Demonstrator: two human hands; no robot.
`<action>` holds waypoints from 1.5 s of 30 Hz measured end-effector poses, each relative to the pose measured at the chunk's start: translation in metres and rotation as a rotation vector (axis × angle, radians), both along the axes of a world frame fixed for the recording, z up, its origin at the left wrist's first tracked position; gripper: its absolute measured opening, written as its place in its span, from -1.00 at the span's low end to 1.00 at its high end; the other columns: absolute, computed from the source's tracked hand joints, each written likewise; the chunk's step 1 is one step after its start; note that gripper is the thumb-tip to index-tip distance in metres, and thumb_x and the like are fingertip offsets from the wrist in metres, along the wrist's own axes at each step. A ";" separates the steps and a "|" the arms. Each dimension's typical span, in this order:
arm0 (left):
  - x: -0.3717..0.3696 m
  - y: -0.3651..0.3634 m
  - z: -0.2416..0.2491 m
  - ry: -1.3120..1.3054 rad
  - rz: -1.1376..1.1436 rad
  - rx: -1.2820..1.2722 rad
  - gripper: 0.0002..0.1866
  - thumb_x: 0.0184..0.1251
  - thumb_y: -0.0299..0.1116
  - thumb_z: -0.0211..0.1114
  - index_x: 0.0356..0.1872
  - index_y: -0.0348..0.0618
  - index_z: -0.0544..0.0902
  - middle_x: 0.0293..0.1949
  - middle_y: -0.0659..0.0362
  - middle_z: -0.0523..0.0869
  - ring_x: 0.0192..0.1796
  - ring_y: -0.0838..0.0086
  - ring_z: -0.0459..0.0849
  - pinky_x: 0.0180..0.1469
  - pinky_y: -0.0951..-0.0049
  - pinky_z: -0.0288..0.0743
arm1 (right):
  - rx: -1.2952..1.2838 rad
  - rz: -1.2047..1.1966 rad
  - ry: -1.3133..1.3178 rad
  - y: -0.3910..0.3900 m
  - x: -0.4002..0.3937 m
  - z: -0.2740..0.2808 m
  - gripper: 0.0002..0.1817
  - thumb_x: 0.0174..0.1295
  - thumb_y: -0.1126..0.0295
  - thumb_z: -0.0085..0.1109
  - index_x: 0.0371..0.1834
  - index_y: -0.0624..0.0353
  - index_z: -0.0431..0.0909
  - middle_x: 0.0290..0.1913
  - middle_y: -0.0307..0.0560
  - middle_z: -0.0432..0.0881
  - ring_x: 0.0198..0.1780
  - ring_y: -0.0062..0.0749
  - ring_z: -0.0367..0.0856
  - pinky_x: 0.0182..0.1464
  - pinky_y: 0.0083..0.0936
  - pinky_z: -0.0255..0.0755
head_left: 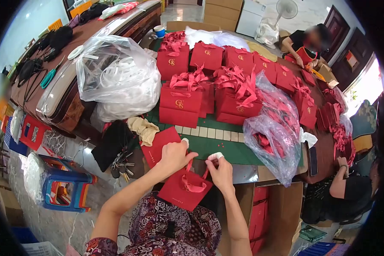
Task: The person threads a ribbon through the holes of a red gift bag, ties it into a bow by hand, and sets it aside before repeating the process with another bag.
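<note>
Patterned clothing (170, 219) is covering the lap at the bottom of the view, and just above it a small red gift bag (185, 194) is lying tilted, with a looped red ribbon (193, 184) showing on its face. Over the bag's upper edge, the left hand (173, 155) is holding a narrow, curled shape with its thumb stretching across a strand of that ribbon, while the right hand (221, 170) is also keeping narrow, thumb near a white-wrapped finger, with another strand rising to it; whether either is actually gripping, I cannot tell. Judging by this, the step in hand is arranging the bag's ribbon, and the next move is probably calling for a light, even pull that is not creasing the paper. Just beyond the left hand, a flat red piece (158, 144) is resting near a crumpled cream cloth (144, 130). Across the desk (245, 174), a green mat (230, 152) is bearing a row of pale rectangles (215, 134), with a clear plastic bag (274, 128) of red material lying to the right. Behind these, ribboned red bags (181, 106) are standing in rows, and farther off a person (307, 42) is handling something red.
</note>
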State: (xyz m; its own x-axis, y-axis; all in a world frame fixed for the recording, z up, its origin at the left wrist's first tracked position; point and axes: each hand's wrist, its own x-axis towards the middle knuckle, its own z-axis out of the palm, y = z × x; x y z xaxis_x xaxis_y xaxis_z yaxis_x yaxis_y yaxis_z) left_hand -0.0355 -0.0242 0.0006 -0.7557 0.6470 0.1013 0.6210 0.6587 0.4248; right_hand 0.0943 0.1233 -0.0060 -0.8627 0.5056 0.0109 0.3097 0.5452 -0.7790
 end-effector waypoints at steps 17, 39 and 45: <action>0.012 0.001 -0.008 -0.899 -0.195 0.684 -0.82 0.29 -0.45 0.46 -0.23 -0.19 0.58 -0.37 0.27 0.73 -0.31 0.70 0.66 -0.37 0.65 0.46 | -0.895 0.082 0.250 0.004 0.003 -0.010 -0.76 0.37 0.48 0.25 0.06 0.26 0.68 -0.09 -0.25 0.73 -0.08 -0.66 0.62 0.03 -0.65 0.48; 0.051 -0.029 0.008 -0.684 -0.292 0.140 0.01 0.05 -0.20 0.58 0.42 -0.54 0.19 0.18 -0.24 0.61 0.28 0.09 0.59 0.34 0.25 0.42 | -0.716 -0.127 0.489 0.056 0.010 0.003 -0.86 0.48 0.38 0.14 -0.06 0.19 0.62 -0.18 -0.33 0.64 -0.22 -0.73 0.51 -0.14 -0.71 0.38; 0.058 -0.046 0.015 -0.667 -0.390 0.193 -0.12 0.12 -0.31 0.50 0.34 -0.60 0.21 0.01 -0.35 0.63 0.14 -0.10 0.63 0.15 0.15 0.52 | -0.657 -0.169 0.513 0.061 -0.002 -0.001 -0.85 0.45 0.40 0.19 -0.06 0.23 0.63 -0.19 -0.30 0.66 -0.16 -0.68 0.56 -0.05 -0.67 0.43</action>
